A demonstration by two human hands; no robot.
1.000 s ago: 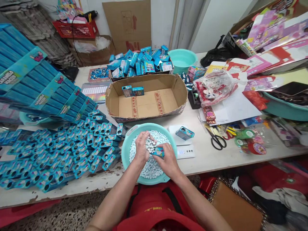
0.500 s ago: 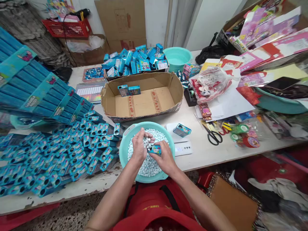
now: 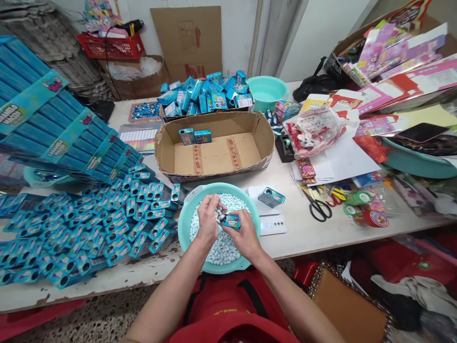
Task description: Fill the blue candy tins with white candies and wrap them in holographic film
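A turquoise plastic basin (image 3: 183,224) full of small pale-blue candies (image 3: 223,251) sits at the table's front edge. Over it, my right hand (image 3: 246,236) grips a small blue candy box (image 3: 232,220), tilted on its side with its opening toward the left. My left hand (image 3: 208,220) is curled around some of the candies, its fingers right at the box's opening. How many candies it holds is hidden. To the right, another blue candy box (image 3: 271,196) rests on a white digital scale (image 3: 274,225), whose display is lit.
Many blue boxes with round holes (image 3: 117,228) crowd the table's left. Behind the basin is a cardboard tray (image 3: 214,164) with two boxes, and a heap of blue boxes (image 3: 210,93) beyond. Black scissors (image 3: 317,209) and a plastic bag (image 3: 314,131) lie right.
My left hand has closed more over its candies and tipped toward the box opening. The box stays in my right hand. The whole view has shifted slightly.
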